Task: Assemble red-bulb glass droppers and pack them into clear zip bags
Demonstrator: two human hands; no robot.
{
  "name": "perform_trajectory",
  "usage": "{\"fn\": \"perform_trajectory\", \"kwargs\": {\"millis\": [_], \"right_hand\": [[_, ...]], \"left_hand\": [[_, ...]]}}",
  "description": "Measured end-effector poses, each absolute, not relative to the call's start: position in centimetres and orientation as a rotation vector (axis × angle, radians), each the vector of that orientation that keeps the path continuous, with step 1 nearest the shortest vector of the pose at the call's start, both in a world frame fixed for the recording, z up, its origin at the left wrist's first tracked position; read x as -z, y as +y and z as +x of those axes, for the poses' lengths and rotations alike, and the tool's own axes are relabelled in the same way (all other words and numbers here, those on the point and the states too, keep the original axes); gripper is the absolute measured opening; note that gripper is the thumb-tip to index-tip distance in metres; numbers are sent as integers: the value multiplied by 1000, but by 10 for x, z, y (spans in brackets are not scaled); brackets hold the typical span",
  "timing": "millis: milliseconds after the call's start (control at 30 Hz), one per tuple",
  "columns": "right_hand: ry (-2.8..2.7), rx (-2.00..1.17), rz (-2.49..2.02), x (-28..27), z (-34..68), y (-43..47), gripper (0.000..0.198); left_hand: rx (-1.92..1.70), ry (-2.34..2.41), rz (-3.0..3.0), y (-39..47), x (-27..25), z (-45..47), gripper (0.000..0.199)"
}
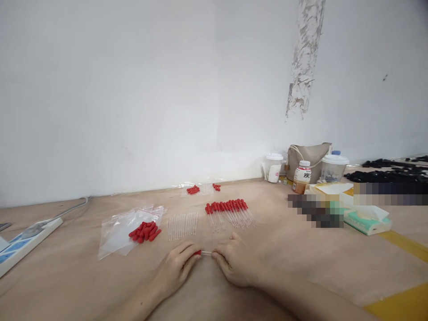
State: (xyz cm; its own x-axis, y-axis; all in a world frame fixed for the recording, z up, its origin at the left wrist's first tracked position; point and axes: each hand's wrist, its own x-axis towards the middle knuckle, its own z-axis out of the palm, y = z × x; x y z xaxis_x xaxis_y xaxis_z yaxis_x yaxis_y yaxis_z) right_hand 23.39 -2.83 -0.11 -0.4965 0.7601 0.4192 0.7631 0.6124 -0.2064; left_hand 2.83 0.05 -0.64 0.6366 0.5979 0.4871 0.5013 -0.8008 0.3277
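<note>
Near the front of the table, my left hand (pixel 179 263) pinches a red rubber bulb (pixel 198 253), mostly hidden by the fingers. My right hand (pixel 236 261) grips a thin clear dropper tube (pixel 206 253), whose left end meets the bulb. Beyond my left hand lies a row of bare clear tubes (pixel 183 224). Past my right hand, several droppers with red bulbs (pixel 230 211) are lined up side by side. Loose red bulbs (pixel 145 232) are heaped on a clear zip bag (pixel 115 232) to the left.
Farther back lies another clear bag with red bulbs (pixel 193 190). At left is a power strip (pixel 31 245). On the right stand a paper cup (pixel 274 169), a bottle (pixel 302 178), a grey bag (pixel 309 156), a lidded plastic cup (pixel 334 167) and a tissue pack (pixel 368 220).
</note>
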Motion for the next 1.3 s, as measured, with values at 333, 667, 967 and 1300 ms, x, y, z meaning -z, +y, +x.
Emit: {"fn": "perform_trajectory", "kwargs": {"millis": [333,667,967,1300], "right_hand": [[-1964,-326,-1544,2,273,8,21],[-1703,-282,-1720,-7,242,59,26],[-1689,-142,-1937,1,215,84,30],[-1766,-17,-1880,5,216,72,34]], "left_hand": [[-905,1147,2495,3,7,23,15],[-843,1178,2554,4,9,26,25],[-793,1148,2561,1,5,26,10],[-1010,1432,2699,19,-3,4,16]]}}
